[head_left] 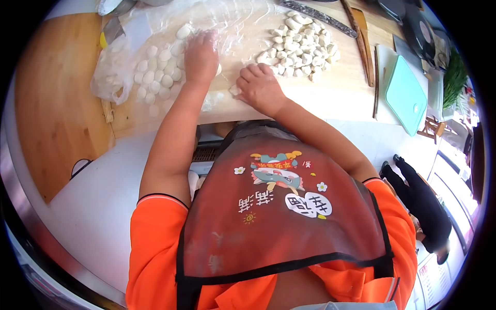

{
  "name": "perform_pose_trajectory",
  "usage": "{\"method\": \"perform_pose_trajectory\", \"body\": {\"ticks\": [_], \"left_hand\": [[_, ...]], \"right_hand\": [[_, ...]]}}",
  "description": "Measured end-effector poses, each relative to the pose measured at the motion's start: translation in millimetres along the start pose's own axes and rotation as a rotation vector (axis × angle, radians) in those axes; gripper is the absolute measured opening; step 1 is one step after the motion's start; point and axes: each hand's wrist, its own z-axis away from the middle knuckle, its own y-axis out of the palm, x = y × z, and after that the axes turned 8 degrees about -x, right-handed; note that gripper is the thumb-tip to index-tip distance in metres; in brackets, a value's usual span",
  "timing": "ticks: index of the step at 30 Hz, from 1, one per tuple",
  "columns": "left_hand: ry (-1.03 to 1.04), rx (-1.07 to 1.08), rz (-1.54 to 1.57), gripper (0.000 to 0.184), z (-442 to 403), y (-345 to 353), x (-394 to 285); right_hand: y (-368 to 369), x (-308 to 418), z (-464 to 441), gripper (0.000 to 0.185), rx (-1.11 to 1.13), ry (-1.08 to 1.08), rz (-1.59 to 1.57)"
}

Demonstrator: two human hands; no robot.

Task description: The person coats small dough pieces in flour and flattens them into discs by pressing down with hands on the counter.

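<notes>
My left hand (201, 57) is palm down on the floured board, at the right edge of a group of flat round dough pieces (159, 75). Its fingers are blurred and partly hidden, so their grip is unclear. One dough round (183, 31) lies just beside its fingertips. Nearer the board's front edge, my right hand (260, 89) has its fingers curled down. A small bit of dough (235, 90) shows at its thumb side; the rest is covered by the hand. Beyond this hand is a heap of small dough chunks (297, 46).
A clear plastic bag (111, 72) lies at the left. Behind the chunks is a dark speckled rod (320, 18); wooden tools (364, 46) lie to their right. A mint-green board (406, 95) is at far right. Another person (426, 206) is at lower right.
</notes>
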Motion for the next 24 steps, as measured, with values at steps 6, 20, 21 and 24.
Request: {"method": "perform_pose_trajectory", "body": {"ticks": [6,20,21,24], "left_hand": [[-0.027,-0.125,0.154,0.065,53.0,12.4,-69.1],[-0.044,-0.049,-0.056,0.065,44.5,25.4,-77.8],[-0.048,-0.068,-0.06,0.065,44.0,27.6,-69.1],[-0.082,-0.132,-0.073,0.063,41.3,23.6,-24.0]], "right_hand": [[-23.6,-23.2,16.5,0.027,-0.152,0.229,0.085],[-4.4,-48.5,-9.7,0.015,-0.266,0.271,0.291],[-3.1,-46.0,-10.3,0.014,-0.27,0.239,0.293],[0.7,-32.4,-8.0,0.011,-0.259,0.175,0.268]]}}
